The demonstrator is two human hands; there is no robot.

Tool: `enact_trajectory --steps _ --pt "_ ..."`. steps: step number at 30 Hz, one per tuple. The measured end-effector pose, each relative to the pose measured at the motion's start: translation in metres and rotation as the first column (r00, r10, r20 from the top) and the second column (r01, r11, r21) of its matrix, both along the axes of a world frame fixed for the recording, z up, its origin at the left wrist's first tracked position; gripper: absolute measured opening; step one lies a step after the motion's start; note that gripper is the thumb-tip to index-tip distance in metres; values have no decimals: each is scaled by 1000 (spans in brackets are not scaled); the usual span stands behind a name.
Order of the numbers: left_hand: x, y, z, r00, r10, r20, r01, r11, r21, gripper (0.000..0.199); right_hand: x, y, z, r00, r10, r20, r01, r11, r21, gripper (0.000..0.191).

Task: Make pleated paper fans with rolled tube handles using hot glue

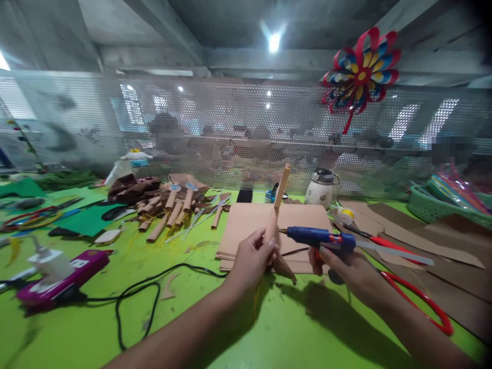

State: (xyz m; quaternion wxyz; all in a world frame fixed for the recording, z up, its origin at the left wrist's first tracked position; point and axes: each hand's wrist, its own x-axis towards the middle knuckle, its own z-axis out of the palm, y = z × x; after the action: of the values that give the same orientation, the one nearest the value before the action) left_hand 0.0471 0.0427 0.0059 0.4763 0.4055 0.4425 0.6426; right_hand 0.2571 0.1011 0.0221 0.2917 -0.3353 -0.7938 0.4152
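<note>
Near the middle of the view, my left hand (251,258) grips a brown paper piece (271,225), with a narrow strip rising from its top and a pleated part hanging below. My right hand (348,267) is wrapped round a blue glue gun (311,235). The gun points left, its nozzle at or very near the paper piece just above my left fingers; whether they touch is unclear. A pale glue stick (395,251) sticks out of the gun's back. Behind both hands lies a stack of light brown paper sheets (242,225).
Rolled paper pieces (175,212) are heaped at the back left. A purple power strip (63,282) with a black cable (156,277) lies on the left. Red-handled scissors (418,302) and brown paper (430,246) are at the right, beside a green basket (442,207). A jug (321,189) stands behind.
</note>
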Motion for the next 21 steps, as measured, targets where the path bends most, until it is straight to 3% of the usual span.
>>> enact_trajectory --steps 11,17,21 --pt "5 -2 -1 998 -16 59 15 1000 5 30 -3 6 -2 995 15 -103 -21 998 -54 49" --pt "6 -3 -1 999 -18 29 18 1000 12 21 -5 4 -3 998 4 -67 -8 998 -54 50" --pt "6 -3 -1 999 -14 43 14 1000 -8 26 -5 4 -4 998 -11 -67 9 999 -41 51"
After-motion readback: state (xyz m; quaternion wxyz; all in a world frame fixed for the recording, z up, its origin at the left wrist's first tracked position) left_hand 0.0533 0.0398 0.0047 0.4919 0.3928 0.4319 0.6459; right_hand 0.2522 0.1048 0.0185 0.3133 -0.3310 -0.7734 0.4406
